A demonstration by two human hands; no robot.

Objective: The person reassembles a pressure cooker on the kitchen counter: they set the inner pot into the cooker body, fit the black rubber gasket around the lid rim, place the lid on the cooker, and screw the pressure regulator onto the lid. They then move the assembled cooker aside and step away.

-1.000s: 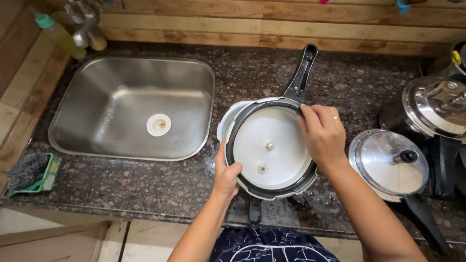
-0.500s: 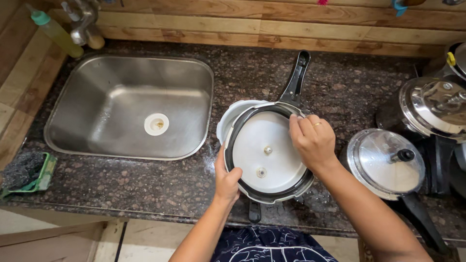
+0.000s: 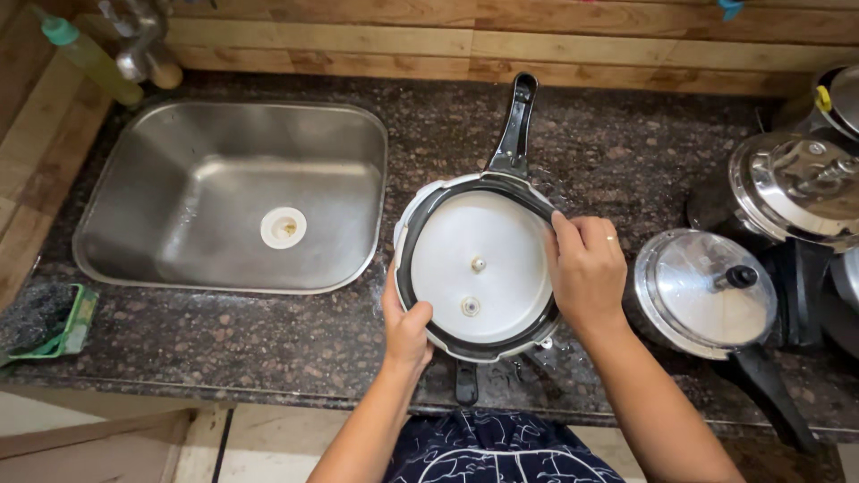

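A pressure cooker lid (image 3: 479,268) lies upside down over a pot on the dark granite counter, pale inner face up. A black rubber gasket ring (image 3: 407,237) runs round its rim. Its black handle (image 3: 514,125) points away from me, and a second black handle (image 3: 465,383) sticks out toward me. My left hand (image 3: 404,326) grips the lid's near left rim, thumb on the gasket. On the right rim rests my right hand (image 3: 586,268), which wears a ring, its fingers pressing the gasket.
A steel sink (image 3: 237,192) lies to the left, with a tap (image 3: 143,49) and a green bottle (image 3: 85,54) behind it. A green scrub pad (image 3: 45,322) sits at the far left. More steel cookers and lids (image 3: 707,291) crowd the right side. A wooden wall backs the counter.
My right hand has slid from the lid's top right down to its right rim. My left hand stays at the near left rim. The view has shifted slightly.
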